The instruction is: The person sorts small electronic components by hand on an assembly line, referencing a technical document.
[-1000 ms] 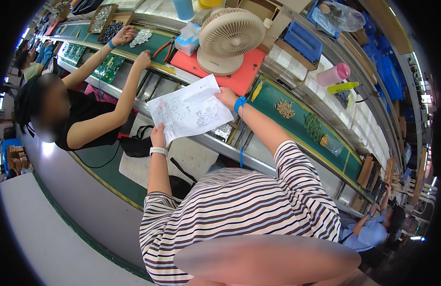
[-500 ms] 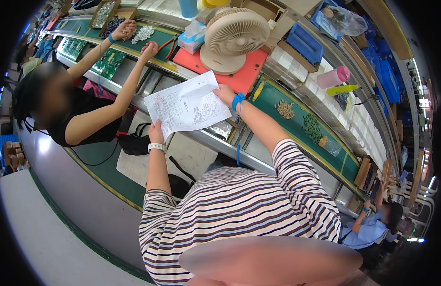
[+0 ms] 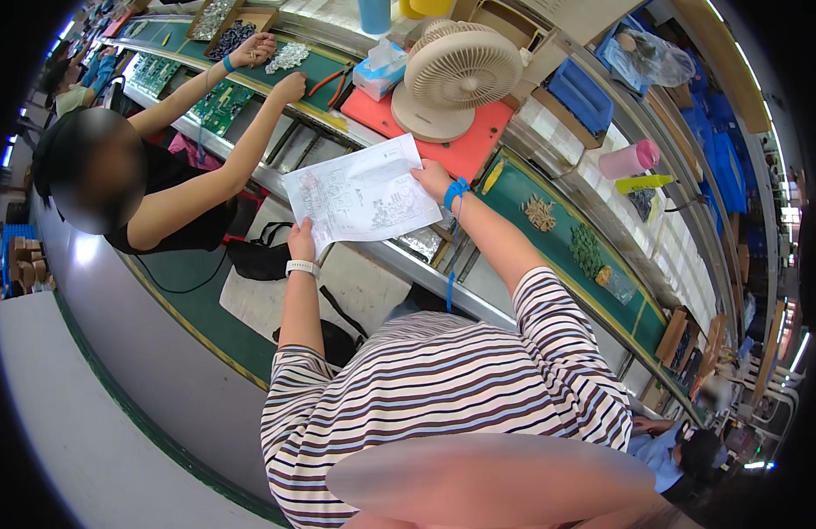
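Note:
A white printed sheet of paper [image 3: 364, 194] with diagrams is stretched between my two hands, above the near rail of the bench. My left hand [image 3: 302, 240], with a pale watch on its wrist, pinches the sheet's lower left corner. At the right edge my right hand [image 3: 433, 179] is closed on the paper. A blue strap [image 3: 457, 192] with a cord circles my right wrist. Just beyond the sheet, a beige desk fan [image 3: 461, 75] stands on a red mat [image 3: 470, 150].
To the left, a co-worker [image 3: 188, 176] reaches over small parts beside green circuit boards [image 3: 221, 106]. Orange-handled pliers [image 3: 327, 84] and a tissue box [image 3: 379, 70] lie beyond. On the right are tan parts [image 3: 538, 212], green parts [image 3: 587, 251] and a pink bottle [image 3: 630, 160]. Another person [image 3: 668, 454] sits lower right.
The whole scene has shifted slightly right and down in view. My hands still hold the sheet. The co-worker on the far right has leaned lower.

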{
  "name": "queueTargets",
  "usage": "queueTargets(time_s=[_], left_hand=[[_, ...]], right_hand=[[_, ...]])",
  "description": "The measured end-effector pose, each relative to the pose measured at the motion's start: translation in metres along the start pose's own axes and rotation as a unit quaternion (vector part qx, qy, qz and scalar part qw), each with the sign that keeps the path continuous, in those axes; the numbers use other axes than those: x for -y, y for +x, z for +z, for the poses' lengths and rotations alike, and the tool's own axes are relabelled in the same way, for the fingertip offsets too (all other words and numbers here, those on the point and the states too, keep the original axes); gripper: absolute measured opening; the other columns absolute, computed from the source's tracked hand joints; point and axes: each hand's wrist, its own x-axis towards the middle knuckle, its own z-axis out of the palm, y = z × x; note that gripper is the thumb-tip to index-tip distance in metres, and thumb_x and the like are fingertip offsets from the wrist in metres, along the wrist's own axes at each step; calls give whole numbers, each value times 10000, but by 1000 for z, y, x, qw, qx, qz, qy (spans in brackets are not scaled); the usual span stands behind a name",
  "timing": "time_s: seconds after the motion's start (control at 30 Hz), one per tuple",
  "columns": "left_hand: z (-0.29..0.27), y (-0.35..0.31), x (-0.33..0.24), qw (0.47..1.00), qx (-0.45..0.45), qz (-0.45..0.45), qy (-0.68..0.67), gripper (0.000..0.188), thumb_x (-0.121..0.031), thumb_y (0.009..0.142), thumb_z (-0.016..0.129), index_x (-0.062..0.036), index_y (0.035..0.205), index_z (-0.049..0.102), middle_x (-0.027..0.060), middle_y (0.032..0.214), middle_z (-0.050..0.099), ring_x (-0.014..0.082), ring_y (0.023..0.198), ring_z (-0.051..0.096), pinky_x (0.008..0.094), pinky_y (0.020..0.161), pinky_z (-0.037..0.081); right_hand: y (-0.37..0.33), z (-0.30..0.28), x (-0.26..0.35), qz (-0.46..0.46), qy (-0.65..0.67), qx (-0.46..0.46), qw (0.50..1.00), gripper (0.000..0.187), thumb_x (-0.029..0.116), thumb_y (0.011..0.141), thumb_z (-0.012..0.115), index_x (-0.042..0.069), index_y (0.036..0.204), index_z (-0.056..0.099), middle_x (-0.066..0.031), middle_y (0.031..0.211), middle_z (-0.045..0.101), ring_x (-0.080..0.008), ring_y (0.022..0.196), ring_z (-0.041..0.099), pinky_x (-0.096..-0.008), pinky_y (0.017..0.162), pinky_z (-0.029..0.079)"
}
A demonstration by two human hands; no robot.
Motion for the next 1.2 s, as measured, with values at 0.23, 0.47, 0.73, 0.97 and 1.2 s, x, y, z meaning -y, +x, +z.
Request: queueTargets(time_s=[0.23, 0.47, 0.73, 0.97, 1.2], left_hand=[[1, -1, -1, 1000, -17, 0, -2, 236, -103, 825, 466, 33, 1015, 501, 94, 936, 580, 179, 781, 563, 279, 700, 437], [3, -2, -5, 1000, -9, 10, -16, 236, -107, 831, 456, 27, 1021, 499, 89, 947, 579, 175, 788, 562, 280, 711, 435], [4, -4, -7, 1000, -14, 12, -17, 233, -105, 834, 453, 27, 1021, 497, 87, 953, 577, 176, 794, 561, 283, 718, 434], [6, -5, -12, 999, -24, 10, -31, 237, -106, 833, 456, 22, 1030, 487, 97, 958, 575, 183, 793, 563, 287, 716, 441], [6, -6, -18, 998, -12, -7, -55, 234, -88, 836, 438, 33, 1032, 478, 107, 969, 565, 197, 819, 561, 298, 723, 446]], right_hand=[[-2, 1, 3, -26, 25, 22, 999, 220, 70, 784, 493, -44, 966, 536, -97, 868, 594, -156, 758, 561, -268, 685, 432], [-3, 4, 8, -20, 18, 18, 999, 219, 74, 785, 497, -41, 967, 536, -95, 851, 594, -154, 742, 560, -268, 669, 432], [0, 5, 6, -28, -2, 14, 1000, 220, 80, 786, 498, -38, 968, 536, -93, 850, 593, -156, 736, 560, -271, 664, 434], [7, 8, 4, -42, -12, 6, 999, 228, 86, 787, 492, -39, 972, 538, -99, 849, 594, -159, 737, 560, -275, 663, 432], [16, 13, -1, -39, -23, -26, 999, 264, 122, 734, 526, -12, 957, 572, -158, 835, 612, -225, 764, 589, -308, 687, 438]])
